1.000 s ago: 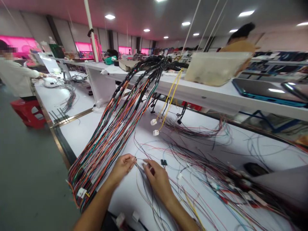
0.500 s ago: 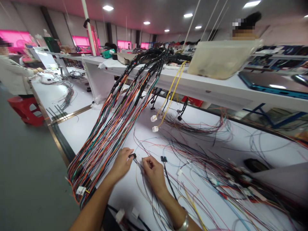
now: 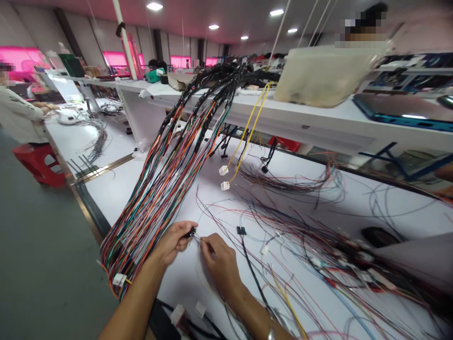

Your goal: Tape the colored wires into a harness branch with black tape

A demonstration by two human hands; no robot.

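A small black connector (image 3: pixel 191 232) is pinched between the thumb and fingers of my left hand (image 3: pixel 174 242). Just right of it, my right hand (image 3: pixel 218 259) has its fingertips closed on a thin wire (image 3: pixel 199 240) that runs to the connector. Pale wires hang below the fingertips. Another black connector (image 3: pixel 241 230) lies on the white table to the right of my right hand. The thick bundle of coloured wires (image 3: pixel 155 189) slopes down from the shelf, left of my left hand.
Two white connectors (image 3: pixel 225 185) hang on yellow wires beyond my hands. Loose wires (image 3: pixel 304 236) spread over the right side. A plastic bin (image 3: pixel 314 78) stands on the shelf (image 3: pixel 247 107). At the far left, a person (image 3: pixel 21 113) is near a red stool (image 3: pixel 38 163).
My left hand has turned and drawn the black connector slightly left, with its fingers curled more. My right hand has moved left, closer to the connector. The view has shifted slightly.
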